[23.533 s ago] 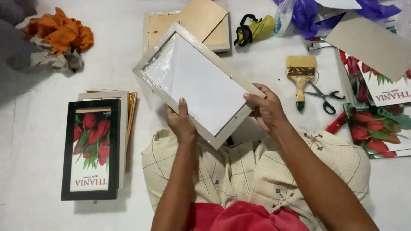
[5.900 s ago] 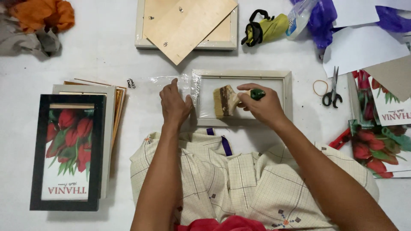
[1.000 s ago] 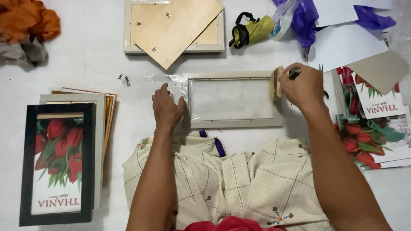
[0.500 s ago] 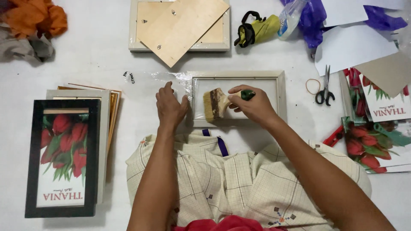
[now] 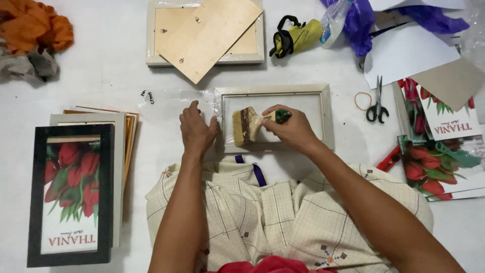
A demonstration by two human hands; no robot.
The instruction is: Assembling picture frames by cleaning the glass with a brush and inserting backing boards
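Observation:
A pale wooden picture frame (image 5: pixel 326 115) lies flat on the white floor in front of my lap, its glass facing up. My right hand (image 5: pixel 292 129) grips a wide paintbrush (image 5: pixel 246 125) with a green-tipped handle, bristles resting on the left part of the glass. My left hand (image 5: pixel 196 131) presses down flat on the frame's left edge, on crinkled clear plastic wrap (image 5: pixel 174 99).
A stack of frames topped by a black frame with a red tulip print (image 5: pixel 70 194) lies at left. Another frame with a loose plywood backing (image 5: pixel 208 30) sits beyond. Scissors (image 5: pixel 377 102), a rubber band (image 5: pixel 361 101), tulip prints (image 5: pixel 440 151), cardboard, purple bags and cloths surround.
Over the last second my right hand swept the brush from the frame's right edge to its left side. My left hand has stayed on the left edge.

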